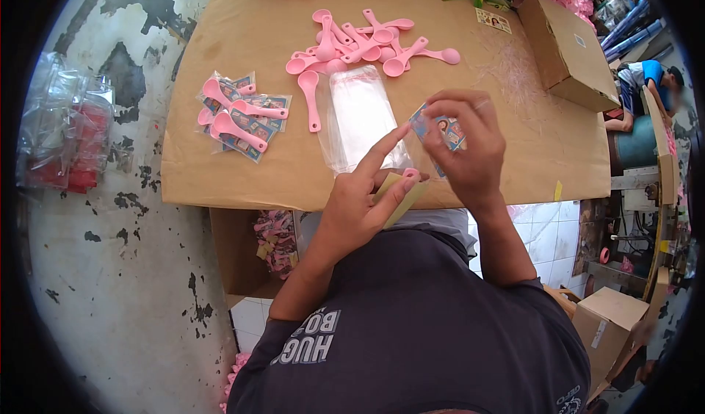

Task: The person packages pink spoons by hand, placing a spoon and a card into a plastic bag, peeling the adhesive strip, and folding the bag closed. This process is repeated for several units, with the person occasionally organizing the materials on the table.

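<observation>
Piled pink spoons and clear bags show a packing workshop.

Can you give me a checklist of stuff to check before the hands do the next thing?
1. Pink spoon in the left hand: ok, the end of the pink spoon shows by the thumb.
2. Yellowish card in that same hand: ok, the yellowish card is there too.
3. Blue card gripped by the right hand: cannot tell, the fingers partly hide the blue card.
4. Clear bags close by: ok, the clear bags lie flat on the table just beyond the hands.
5. Loose spoons apart from the spoons with cards: ok, the loose spoons are farther back, and the spoons with cards lie at the left.
</observation>
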Demonstrator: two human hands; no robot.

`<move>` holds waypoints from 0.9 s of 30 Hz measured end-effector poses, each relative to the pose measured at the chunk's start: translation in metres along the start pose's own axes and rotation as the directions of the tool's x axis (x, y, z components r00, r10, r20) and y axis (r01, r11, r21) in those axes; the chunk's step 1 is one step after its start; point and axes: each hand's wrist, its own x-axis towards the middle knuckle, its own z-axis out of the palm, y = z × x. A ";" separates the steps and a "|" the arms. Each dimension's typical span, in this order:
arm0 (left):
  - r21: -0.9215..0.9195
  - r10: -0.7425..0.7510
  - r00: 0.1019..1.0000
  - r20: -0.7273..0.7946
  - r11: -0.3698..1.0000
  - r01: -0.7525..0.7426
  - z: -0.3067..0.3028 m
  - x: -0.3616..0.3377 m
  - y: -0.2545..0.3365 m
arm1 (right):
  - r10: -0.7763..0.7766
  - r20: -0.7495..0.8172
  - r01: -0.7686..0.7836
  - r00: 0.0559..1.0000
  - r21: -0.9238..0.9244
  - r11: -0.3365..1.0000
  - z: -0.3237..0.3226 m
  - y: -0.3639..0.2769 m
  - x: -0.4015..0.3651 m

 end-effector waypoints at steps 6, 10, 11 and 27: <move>-0.301 -0.071 0.996 -0.062 0.952 0.049 -0.006 -0.005 -0.010 | 0.292 -0.024 -0.236 0.956 0.527 0.816 -0.054 0.020 0.024; -0.476 -0.128 0.983 -0.131 0.878 0.051 -0.016 -0.005 -0.013 | -0.085 0.181 -0.165 0.980 0.971 0.172 -0.124 0.042 0.049; -0.485 -0.166 0.976 -0.139 0.871 0.079 -0.019 -0.004 -0.014 | -0.084 0.188 -0.170 0.979 0.968 0.184 -0.131 0.058 0.053; -0.441 -0.035 0.967 -0.252 0.894 -0.083 -0.018 0.016 -0.030 | 0.012 -0.107 -0.088 0.994 -0.744 0.662 -0.098 0.079 0.029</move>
